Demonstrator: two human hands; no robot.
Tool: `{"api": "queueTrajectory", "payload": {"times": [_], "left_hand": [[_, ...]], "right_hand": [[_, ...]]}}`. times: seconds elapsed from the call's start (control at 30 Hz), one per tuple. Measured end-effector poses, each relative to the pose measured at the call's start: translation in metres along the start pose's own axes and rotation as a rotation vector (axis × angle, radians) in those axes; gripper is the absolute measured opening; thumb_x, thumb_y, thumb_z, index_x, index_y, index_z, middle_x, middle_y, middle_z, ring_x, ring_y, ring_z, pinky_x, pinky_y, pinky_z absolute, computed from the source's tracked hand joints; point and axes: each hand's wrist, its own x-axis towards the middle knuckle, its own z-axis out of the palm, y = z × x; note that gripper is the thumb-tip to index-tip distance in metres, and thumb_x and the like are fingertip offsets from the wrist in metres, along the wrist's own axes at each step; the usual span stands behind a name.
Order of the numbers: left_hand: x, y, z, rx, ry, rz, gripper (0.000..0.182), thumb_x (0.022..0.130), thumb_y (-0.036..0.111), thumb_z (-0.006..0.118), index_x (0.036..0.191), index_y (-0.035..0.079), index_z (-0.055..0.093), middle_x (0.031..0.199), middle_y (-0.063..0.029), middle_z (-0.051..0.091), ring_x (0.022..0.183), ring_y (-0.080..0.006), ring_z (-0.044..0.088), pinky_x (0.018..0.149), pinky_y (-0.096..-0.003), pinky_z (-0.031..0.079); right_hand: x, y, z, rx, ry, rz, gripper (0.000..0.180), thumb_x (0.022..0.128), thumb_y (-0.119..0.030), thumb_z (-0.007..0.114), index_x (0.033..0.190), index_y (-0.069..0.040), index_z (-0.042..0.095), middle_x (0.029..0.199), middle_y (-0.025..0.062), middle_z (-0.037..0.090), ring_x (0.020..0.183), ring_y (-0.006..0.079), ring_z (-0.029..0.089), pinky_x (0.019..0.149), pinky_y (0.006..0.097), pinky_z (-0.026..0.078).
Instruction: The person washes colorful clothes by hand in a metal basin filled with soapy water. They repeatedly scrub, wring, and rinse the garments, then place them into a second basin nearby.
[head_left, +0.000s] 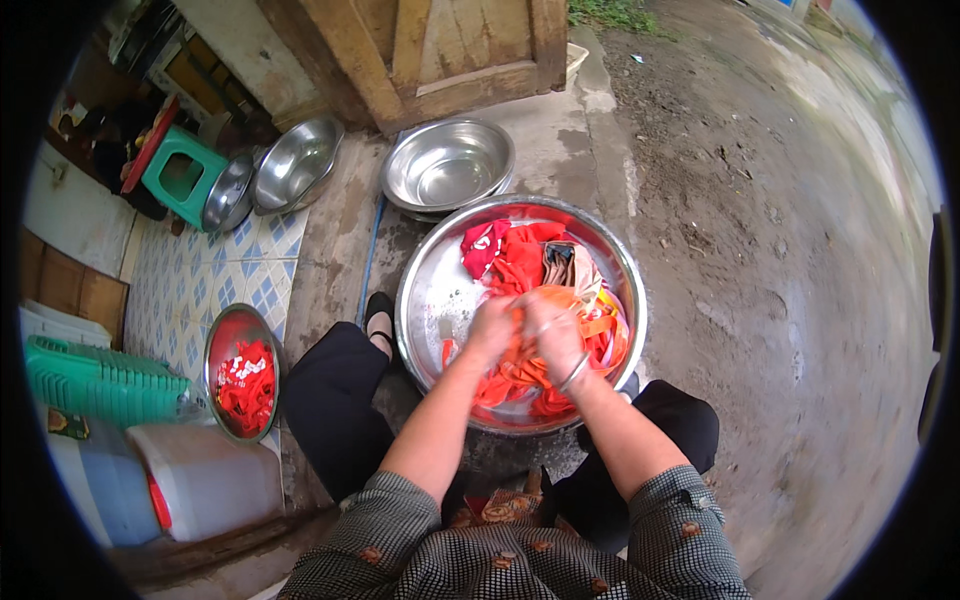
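Between my knees stands a wide metal basin (429, 300) with red and orange cloths in it. My left hand (493, 328) and my right hand (551, 337) are close together over its middle, both gripping an orange cloth (517, 367); the hands are slightly blurred. A bracelet circles my right wrist. Beyond my hands lie bright red cloth (523, 259), a dark red piece with white marks (482, 249) and a folded beige and dark piece (568, 266). Orange straps (606, 330) curl along the basin's right side. My fingertips are partly hidden in the cloth.
Behind the basin are stacked metal basins (448, 161). To the left, a smaller basin (212, 352) holds red cloth, near green plastic stools (105, 379) and plastic jugs (206, 476). A blue hose (371, 251) runs along the concrete. A wooden door (465, 52) stands ahead; muddy ground (757, 300) lies right.
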Motion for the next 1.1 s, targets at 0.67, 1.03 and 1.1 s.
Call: {"api": "queueTrajectory", "payload": {"times": [0.67, 1.03, 1.1], "left_hand": [[-0.018, 0.036, -0.014, 0.125, 0.071, 0.164, 0.024, 0.079, 0.0, 0.056, 0.102, 0.0, 0.062, 0.088, -0.0063, 0.065, 0.077, -0.0124, 0.061, 0.069, -0.0274, 0.05], [-0.117, 0.052, 0.08, 0.697, 0.106, 1.122, 0.019, 0.071, 0.005, 0.06, 0.089, 0.002, 0.056, 0.073, -0.0119, 0.062, 0.058, -0.0294, 0.061, 0.053, -0.0364, 0.048], [-0.106, 0.061, 0.082, 0.821, 0.109, 1.149, 0.005, 0.075, 0.011, 0.062, 0.077, 0.008, 0.06, 0.068, -0.0097, 0.061, 0.056, -0.0286, 0.06, 0.051, -0.0361, 0.047]], "right_hand": [[-0.004, 0.026, 0.012, 0.35, 0.179, 0.282, 0.023, 0.087, -0.035, 0.061, 0.102, -0.017, 0.059, 0.102, 0.005, 0.063, 0.093, 0.0241, 0.062, 0.071, 0.0444, 0.054], [0.002, -0.009, -0.028, 0.717, -0.105, 0.266, 0.027, 0.08, -0.026, 0.062, 0.1, -0.009, 0.058, 0.082, 0.0076, 0.065, 0.062, 0.0214, 0.061, 0.052, 0.0333, 0.051], [0.008, -0.009, -0.03, 0.765, -0.041, 0.406, 0.02, 0.082, -0.028, 0.059, 0.091, -0.011, 0.06, 0.065, 0.0031, 0.057, 0.052, 0.0179, 0.053, 0.045, 0.0338, 0.044]]}}
